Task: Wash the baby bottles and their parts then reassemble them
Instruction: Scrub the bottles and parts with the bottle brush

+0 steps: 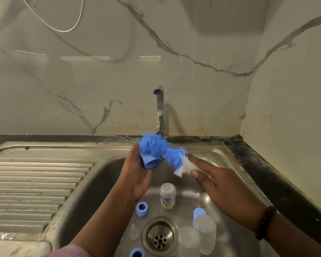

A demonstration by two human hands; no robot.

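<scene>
I see my left hand (137,175) at frame centre gripping one blue cap (152,162). My right hand (222,190) pinches one blue-and-white brush (161,151) against it. In the sink (100,182) below lie two blue rings (142,208), one labelled bottle (167,196) with unreadable print, and two clear bottles (206,232) at lower right.

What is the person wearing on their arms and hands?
Both hands are bare, with no gloves. The right hand has a dark beaded bracelet around its wrist. The left hand has nothing on it or its wrist, and a bit of pink sleeve shows at the bottom edge of the picture. I see no rings or watch.
</scene>
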